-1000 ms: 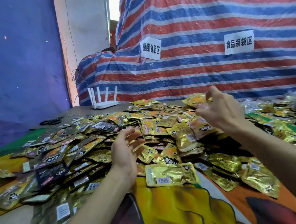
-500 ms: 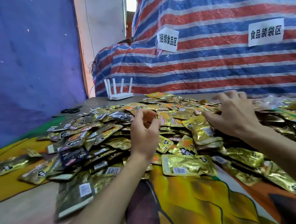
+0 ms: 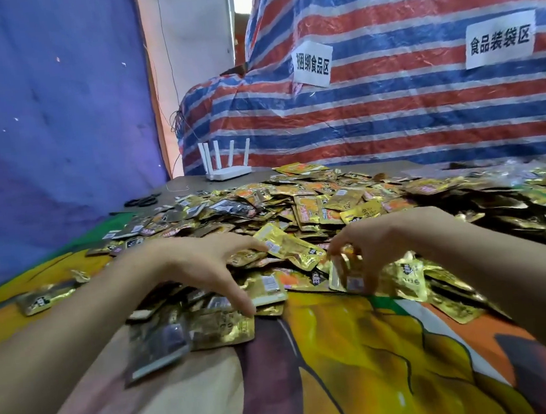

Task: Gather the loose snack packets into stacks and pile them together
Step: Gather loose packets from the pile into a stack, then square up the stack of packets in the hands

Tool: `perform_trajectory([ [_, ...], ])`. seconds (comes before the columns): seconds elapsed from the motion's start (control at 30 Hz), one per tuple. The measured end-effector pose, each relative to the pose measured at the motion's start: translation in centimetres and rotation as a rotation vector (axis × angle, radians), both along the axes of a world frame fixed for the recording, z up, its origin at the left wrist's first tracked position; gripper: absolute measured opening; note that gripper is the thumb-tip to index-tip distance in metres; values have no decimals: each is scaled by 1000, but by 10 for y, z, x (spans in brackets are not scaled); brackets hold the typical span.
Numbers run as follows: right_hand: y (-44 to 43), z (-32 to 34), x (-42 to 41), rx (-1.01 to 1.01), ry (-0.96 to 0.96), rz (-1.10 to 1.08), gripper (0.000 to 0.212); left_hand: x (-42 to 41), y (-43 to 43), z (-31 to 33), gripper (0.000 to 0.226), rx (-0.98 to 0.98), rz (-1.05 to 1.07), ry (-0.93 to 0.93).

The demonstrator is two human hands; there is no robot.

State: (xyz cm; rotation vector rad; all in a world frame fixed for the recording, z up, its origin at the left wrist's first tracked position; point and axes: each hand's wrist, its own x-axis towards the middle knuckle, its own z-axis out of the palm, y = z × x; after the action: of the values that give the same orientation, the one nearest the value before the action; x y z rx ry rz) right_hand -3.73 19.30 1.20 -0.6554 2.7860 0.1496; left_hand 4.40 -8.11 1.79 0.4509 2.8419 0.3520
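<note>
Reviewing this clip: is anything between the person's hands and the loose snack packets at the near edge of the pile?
Nothing visible does. The left hand is spread directly on the pile of packets, and the right hand pinches a gold packet at its near edge.

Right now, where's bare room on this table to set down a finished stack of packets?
Nearest: the printed orange and yellow cloth at the near edge, in front of the heap of gold foil snack packets. There is also the grey tabletop strip between the white router and black scissors. The heap itself, back and rightward, is crowded.
</note>
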Motion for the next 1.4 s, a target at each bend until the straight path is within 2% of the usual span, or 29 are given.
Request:
perform_trajectory([
  [0.07, -3, 2, -1, 36, 29, 7, 79, 1, -10, -11, 108, -51, 2, 18],
  [0.13, -6, 3, -3, 67, 68, 14, 62, -2, -13, -26, 103, -79, 20, 83],
  [0.2, -8, 2, -6, 69, 105, 3, 40, -7, -10, -38, 94, -129, 37, 205],
  [0.33, -10, 0, -7, -9, 267, 31, 21, -18, -4, -48, 67, -182, 89, 447],
  [0.43, -11, -2, -5, -156, 424, 66, 14, -25, 3, -53, 53, -212, 101, 501],
  [0.5, -12, -4, -1, -389, 497, 72, 23, -29, 7, -55, 45, -198, 114, 561],
  [0.6, -15, -12, 12, -837, 526, 50, 27, -31, 8, -53, 30, -105, 154, 687],
  [0.67, -17, -24, 18, -1061, 579, 4, 27, -32, 6, -52, 22, -48, 187, 744],
  [0.77, -14, -41, 19, -1220, 645, -90, 21, -32, 2, -50, 17, 91, 217, 731],
  [0.87, -9, -46, 13, -1415, 533, -130, 20, -33, -3, -34, 12, 278, 195, 583],
  [0.93, -8, -49, 13, -1466, 523, -148, 18, -32, -6, -18, 8, 374, 190, 483],
  [1.0, -8, -51, 13, -1530, 500, -160, 15, -32, -7, -4, 5, 412, 202, 464],
  [1.23, -8, -49, 14, -1682, 416, -190, 7, -38, 13, 12, 11, 733, 335, 603],
  [1.4, -11, -47, 18, -1800, 301, -261, 18, -47, 36, 3, 20, 1020, 400, 693],
])
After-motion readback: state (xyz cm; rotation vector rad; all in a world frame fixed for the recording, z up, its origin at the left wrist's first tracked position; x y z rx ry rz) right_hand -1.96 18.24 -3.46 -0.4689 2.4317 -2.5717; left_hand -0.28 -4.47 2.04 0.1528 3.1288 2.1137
